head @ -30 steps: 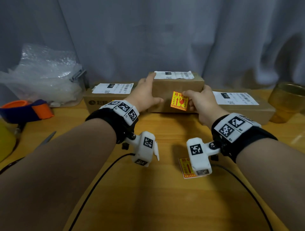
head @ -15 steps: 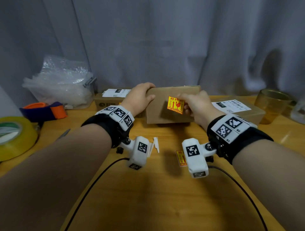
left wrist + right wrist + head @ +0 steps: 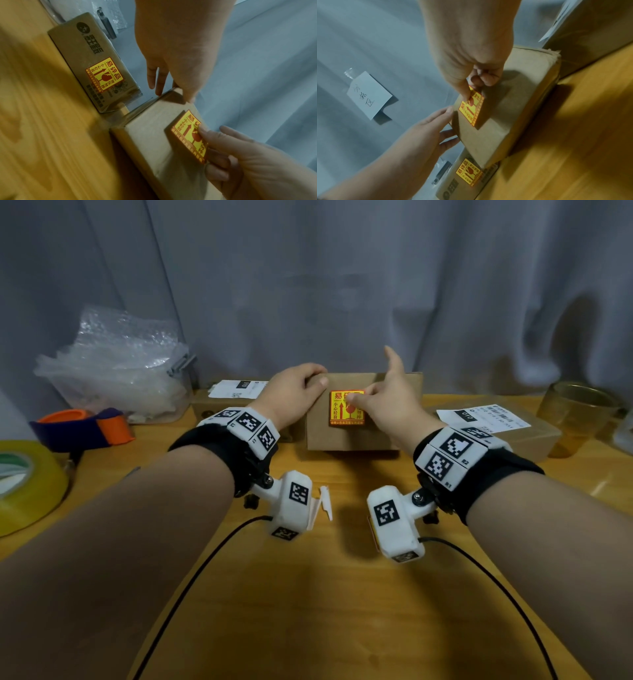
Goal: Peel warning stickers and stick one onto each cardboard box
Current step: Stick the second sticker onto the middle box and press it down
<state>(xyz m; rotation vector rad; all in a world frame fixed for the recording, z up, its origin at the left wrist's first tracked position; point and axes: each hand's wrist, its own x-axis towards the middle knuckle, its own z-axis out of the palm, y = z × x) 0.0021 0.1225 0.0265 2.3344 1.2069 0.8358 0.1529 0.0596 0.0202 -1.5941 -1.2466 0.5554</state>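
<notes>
Pinching sticker (image 3: pixel 346 408) against box (image 3: pixel 342 436), right grip (image 3: pixel 387 402); left grip (image 3: pixel 294 392) curled over box corner.

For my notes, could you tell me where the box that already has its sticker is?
In the left wrist view, the stickered box lies on the wooden table, left of the middle box that the left hand steadies.

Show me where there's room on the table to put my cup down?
Bare wood lies on the table in front of the middle box, between the two cables. The back row is crowded: left box, right box, amber glass, tape roll.
</notes>
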